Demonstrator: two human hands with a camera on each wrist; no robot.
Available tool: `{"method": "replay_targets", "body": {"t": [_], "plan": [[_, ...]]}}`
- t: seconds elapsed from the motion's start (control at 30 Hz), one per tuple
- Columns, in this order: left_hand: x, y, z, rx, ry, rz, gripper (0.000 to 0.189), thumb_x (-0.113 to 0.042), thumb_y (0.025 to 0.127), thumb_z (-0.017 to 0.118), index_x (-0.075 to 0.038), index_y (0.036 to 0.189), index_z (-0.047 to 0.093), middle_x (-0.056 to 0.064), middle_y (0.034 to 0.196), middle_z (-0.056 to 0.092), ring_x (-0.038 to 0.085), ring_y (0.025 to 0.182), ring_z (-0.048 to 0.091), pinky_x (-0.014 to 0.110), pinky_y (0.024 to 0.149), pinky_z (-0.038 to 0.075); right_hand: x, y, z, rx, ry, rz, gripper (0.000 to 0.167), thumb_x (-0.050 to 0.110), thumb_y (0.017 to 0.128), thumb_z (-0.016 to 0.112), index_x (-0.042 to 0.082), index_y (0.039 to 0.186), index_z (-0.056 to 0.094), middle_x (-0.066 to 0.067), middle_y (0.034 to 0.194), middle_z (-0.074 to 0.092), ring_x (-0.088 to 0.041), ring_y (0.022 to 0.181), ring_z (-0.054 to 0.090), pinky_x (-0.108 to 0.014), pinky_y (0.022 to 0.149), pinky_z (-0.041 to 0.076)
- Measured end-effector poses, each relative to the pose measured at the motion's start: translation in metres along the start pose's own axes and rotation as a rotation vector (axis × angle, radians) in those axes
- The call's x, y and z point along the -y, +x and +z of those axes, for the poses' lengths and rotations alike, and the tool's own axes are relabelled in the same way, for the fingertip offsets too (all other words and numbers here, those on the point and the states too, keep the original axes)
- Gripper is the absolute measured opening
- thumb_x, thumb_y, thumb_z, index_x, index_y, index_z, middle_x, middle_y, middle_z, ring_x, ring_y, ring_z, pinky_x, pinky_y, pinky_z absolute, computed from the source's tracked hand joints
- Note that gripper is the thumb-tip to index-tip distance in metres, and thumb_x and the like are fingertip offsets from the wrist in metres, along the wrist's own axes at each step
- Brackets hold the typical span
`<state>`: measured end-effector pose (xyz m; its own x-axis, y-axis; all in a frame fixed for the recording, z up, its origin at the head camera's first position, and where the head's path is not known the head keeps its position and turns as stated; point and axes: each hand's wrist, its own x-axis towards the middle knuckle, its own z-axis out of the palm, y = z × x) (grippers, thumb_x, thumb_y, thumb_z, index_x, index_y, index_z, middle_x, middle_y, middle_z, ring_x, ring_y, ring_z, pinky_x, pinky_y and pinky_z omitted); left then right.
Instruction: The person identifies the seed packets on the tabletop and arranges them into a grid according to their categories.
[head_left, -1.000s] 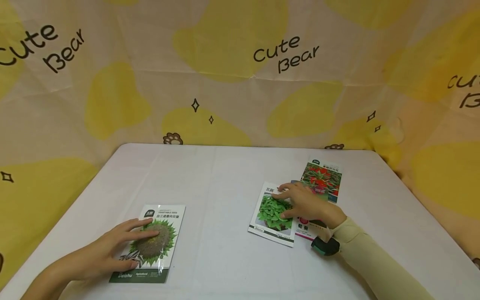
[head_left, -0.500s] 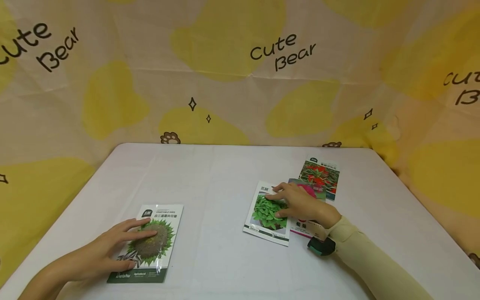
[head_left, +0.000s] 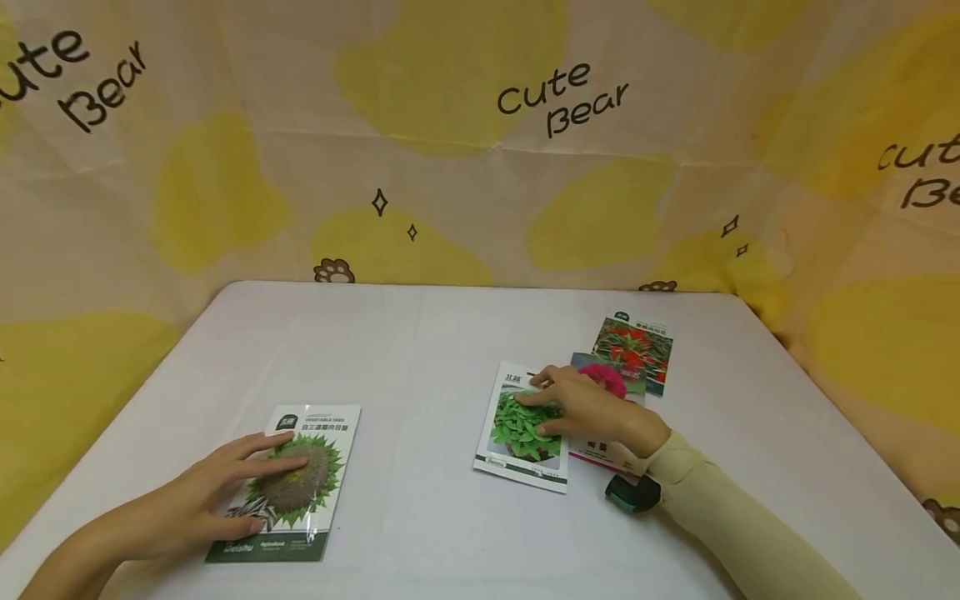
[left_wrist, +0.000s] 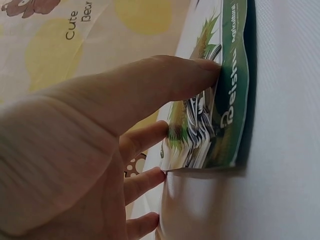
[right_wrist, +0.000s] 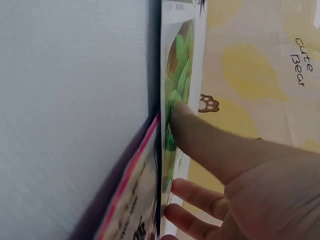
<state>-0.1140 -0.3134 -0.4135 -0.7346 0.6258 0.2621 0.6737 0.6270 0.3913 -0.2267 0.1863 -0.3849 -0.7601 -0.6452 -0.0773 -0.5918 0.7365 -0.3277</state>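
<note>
My left hand lies spread over a seed packet with a sunflower head and striped seeds on it, at the table's left. In the left wrist view the thumb touches this packet by its dark green band. To the right, my right hand rests on a white seed packet with a leafy green plant. Its thumb presses the leaf picture, as the right wrist view shows. Partly under that packet and hand lies a pink-flower packet, which overlaps a red-flower packet behind it.
The packets lie on a white-covered table. Behind it hangs a yellow-patterned cloth with "Cute Bear" lettering. A dark wrist device sits under the right sleeve's cuff.
The right hand has slid the leafy-plant packet slightly left, away from the pink-flower packet. The left hand has stayed on the sunflower packet. The head view has shifted a little.
</note>
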Motion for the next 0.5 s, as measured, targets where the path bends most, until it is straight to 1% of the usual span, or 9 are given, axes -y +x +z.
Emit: {"method": "replay_targets", "body": {"t": [0.13, 0.27, 0.43, 0.5], "plan": [[-0.001, 0.0, -0.005, -0.011, 0.018, 0.025, 0.072, -0.019, 0.077, 0.085, -0.025, 0.143, 0.057, -0.01, 0.156, 0.037, -0.012, 0.147, 0.011, -0.001, 0.106, 0.007, 0.003, 0.002, 0.002, 0.007, 0.001, -0.03, 0.053, 0.029, 0.093, 0.073, 0.024, 0.144, 0.058, -0.014, 0.145, 0.051, -0.034, 0.129, 0.049, -0.056, 0.104, 0.042], [-0.002, 0.002, -0.006, -0.015, 0.003, 0.044, 0.07, -0.018, 0.078, 0.084, -0.024, 0.143, 0.057, -0.008, 0.156, 0.038, -0.011, 0.148, 0.011, 0.0, 0.107, 0.007, 0.007, 0.002, 0.002, 0.014, 0.002, -0.04, 0.054, 0.029, 0.094, 0.072, 0.025, 0.145, 0.056, -0.014, 0.146, 0.051, -0.034, 0.13, 0.049, -0.057, 0.105, 0.04], [-0.002, -0.001, -0.004, 0.002, -0.017, 0.017, 0.07, -0.021, 0.08, 0.083, -0.025, 0.144, 0.056, -0.009, 0.158, 0.036, -0.013, 0.148, 0.007, -0.001, 0.106, 0.005, 0.01, 0.0, 0.004, 0.017, 0.005, -0.079, 0.057, 0.032, 0.091, 0.074, 0.023, 0.145, 0.057, -0.015, 0.145, 0.051, -0.035, 0.128, 0.049, -0.056, 0.102, 0.041], [-0.002, -0.003, -0.003, 0.007, -0.023, 0.007, 0.069, -0.022, 0.081, 0.083, -0.026, 0.145, 0.056, -0.008, 0.158, 0.035, -0.013, 0.148, 0.007, -0.001, 0.105, 0.005, 0.012, 0.0, 0.005, 0.029, 0.021, -0.08, 0.059, 0.033, 0.09, 0.075, 0.022, 0.146, 0.056, -0.014, 0.146, 0.05, -0.035, 0.13, 0.048, -0.056, 0.103, 0.04]]}}
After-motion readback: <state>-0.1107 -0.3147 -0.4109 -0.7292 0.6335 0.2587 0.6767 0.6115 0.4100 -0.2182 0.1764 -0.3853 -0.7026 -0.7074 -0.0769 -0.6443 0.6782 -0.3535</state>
